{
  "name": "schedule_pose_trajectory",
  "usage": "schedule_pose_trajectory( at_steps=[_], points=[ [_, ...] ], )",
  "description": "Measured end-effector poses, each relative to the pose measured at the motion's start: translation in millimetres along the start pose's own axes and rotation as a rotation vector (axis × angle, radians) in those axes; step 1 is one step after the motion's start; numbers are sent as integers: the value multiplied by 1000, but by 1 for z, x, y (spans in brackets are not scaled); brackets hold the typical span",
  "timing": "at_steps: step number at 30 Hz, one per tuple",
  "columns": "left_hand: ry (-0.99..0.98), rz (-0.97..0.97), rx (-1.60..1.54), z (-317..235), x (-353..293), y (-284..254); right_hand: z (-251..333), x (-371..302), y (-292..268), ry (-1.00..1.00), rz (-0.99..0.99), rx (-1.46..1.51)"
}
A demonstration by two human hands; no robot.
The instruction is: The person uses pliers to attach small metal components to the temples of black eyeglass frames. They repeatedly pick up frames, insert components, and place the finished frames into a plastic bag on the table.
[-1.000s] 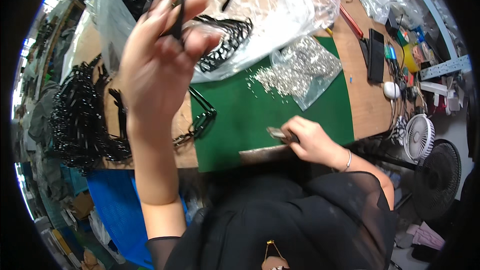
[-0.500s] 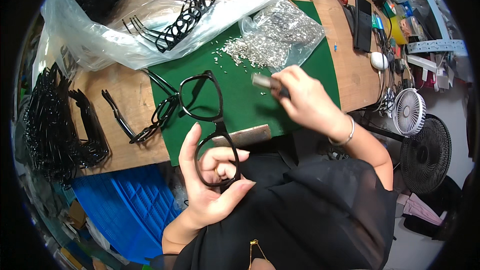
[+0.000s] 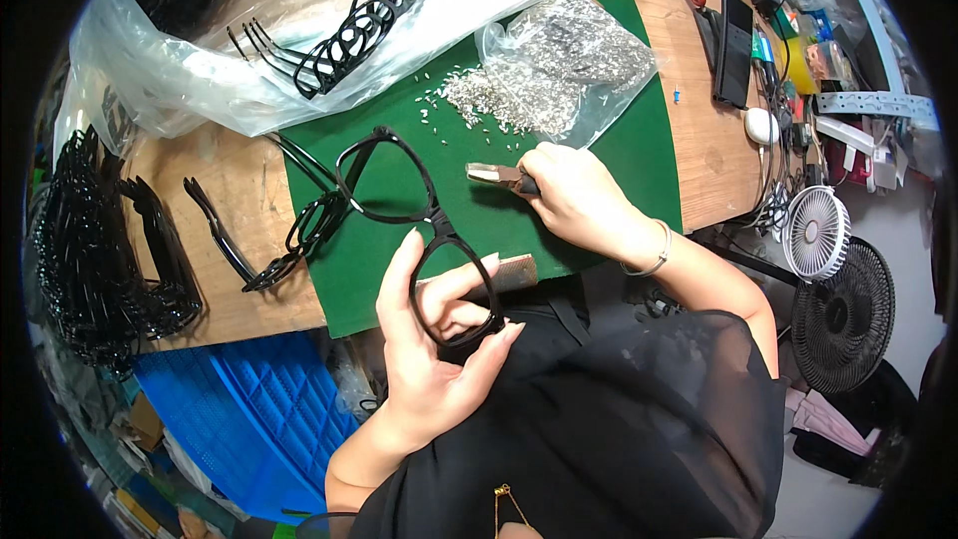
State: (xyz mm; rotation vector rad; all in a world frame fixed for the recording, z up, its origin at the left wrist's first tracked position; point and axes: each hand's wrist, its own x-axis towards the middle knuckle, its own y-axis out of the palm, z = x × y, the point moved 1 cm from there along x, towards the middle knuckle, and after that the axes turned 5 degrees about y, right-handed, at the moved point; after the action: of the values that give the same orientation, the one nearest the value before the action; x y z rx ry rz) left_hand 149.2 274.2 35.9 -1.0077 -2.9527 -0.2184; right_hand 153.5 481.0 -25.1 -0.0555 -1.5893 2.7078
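My left hand (image 3: pixel 424 379) holds a black glasses frame (image 3: pixel 436 223) by its lower lens rim, with thumb and fingers curled around it. The frame's upper rim reaches out over the green mat (image 3: pixel 599 255). In my closed right hand (image 3: pixel 579 195) is a pair of pliers (image 3: pixel 496 174), its metal jaws pointing left toward the frame. Beyond the pliers lies a heap of tiny silvery metal pieces (image 3: pixel 479 100), spilling from a clear plastic bag (image 3: pixel 589 55). More black glasses frames (image 3: pixel 319 220) rest at the mat's left edge.
Nested black frames (image 3: pixel 364 30) lie on a plastic sheet (image 3: pixel 220 90) at the back. A glossy black bundle (image 3: pixel 95 250) sits at left, above a blue basket (image 3: pixel 249 419). A rough brownish block (image 3: pixel 516 272) is at the mat's front; a black phone (image 3: pixel 735 48) lies right.
The pliers have moved left and slightly down, closer to the frame, and their jaws show more clearly. My left hand has shifted slightly right and tilted the frame.
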Motion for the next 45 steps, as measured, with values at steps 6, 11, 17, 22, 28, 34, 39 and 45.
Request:
schedule_pose_trajectory(
  at_steps=[6,11,17,22,28,34,39,45],
  points=[
    [90,-56,86,8,8,10,39,-16,-46,335,158,546],
    [155,-134,212,11,13,32,64,-49,-51,267,59,906],
    [230,-127,269,16,17,44,63,-55,-50,475,148,1348],
    [41,-8,7,6,15,33,62,-52,-54,509,389,1413],
    [-40,47,-120,-14,7,7,67,-44,-65,319,531,1342],
    [-60,55,-155,-15,2,-1,71,-46,-71,134,744,687],
    [-80,69,-151,-14,3,-2,72,-38,-75,28,700,537],
    [-214,60,-153,-13,3,0,71,-38,-72,68,729,312]
  ],
)
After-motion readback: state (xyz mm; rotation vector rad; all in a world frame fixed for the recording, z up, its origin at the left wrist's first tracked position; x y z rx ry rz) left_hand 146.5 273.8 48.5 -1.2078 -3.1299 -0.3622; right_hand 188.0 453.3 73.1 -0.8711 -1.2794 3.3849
